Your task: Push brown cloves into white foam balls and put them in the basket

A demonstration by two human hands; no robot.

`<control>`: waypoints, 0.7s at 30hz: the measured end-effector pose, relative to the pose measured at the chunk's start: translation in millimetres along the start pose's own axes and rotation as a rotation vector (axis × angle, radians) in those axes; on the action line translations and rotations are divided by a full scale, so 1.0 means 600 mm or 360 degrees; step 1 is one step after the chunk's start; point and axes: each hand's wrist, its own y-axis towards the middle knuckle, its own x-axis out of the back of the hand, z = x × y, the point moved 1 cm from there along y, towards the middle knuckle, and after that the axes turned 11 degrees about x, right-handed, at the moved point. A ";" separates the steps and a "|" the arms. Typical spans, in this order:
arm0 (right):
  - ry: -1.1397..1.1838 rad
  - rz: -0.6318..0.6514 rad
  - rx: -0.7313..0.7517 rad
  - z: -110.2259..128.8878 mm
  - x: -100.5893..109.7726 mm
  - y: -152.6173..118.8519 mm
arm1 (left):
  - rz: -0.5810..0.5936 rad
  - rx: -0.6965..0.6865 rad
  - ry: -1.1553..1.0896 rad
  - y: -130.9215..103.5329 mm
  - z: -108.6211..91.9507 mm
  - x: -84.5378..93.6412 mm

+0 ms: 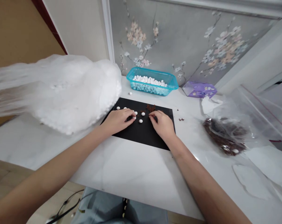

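My left hand [118, 120] is over the left part of a black mat [141, 137], its thumb and forefinger closed on a small white ball [134, 118]. Over the mat's right part, my right hand [163, 123] has its fingertips pinched together; anything between them is too small to make out. Between the hands lie a few loose white balls, one [143, 114] near the right fingertips and another [141, 121] lower down. A small heap of reddish-brown bits [150, 108] sits at the mat's far side, just beyond my right hand.
Behind the mat stands a blue plastic basket [152, 91] of white balls. A big white bag [77, 93] fills the left side. On the right are a purple packet [199, 89] and a clear bag of brown bits [225, 137]. Brown crumbs [181, 119] lie beside the mat.
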 end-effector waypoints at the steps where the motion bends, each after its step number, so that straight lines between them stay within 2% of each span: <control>1: 0.0019 -0.0020 0.0004 -0.001 0.000 0.000 | 0.0009 -0.0008 -0.0010 0.000 -0.001 0.001; 10: 0.0266 -0.0176 -0.0070 -0.002 0.002 -0.002 | 0.0138 -0.0179 -0.0396 -0.014 -0.029 0.009; 12: 0.0387 -0.0214 -0.0139 -0.006 0.002 -0.002 | 0.0154 -0.0179 -0.0434 -0.019 -0.039 0.009; 16: 0.0633 -0.0285 -0.0218 -0.013 0.001 -0.001 | 0.0305 -0.0171 -0.0425 -0.027 -0.054 0.001; 18: 0.0679 -0.0308 -0.0177 -0.013 0.002 -0.001 | 0.0324 -0.0143 -0.0407 -0.028 -0.056 -0.005; 21: 0.0593 -0.0267 0.0022 -0.003 0.006 -0.005 | 0.0288 -0.0080 -0.0397 -0.024 -0.049 -0.011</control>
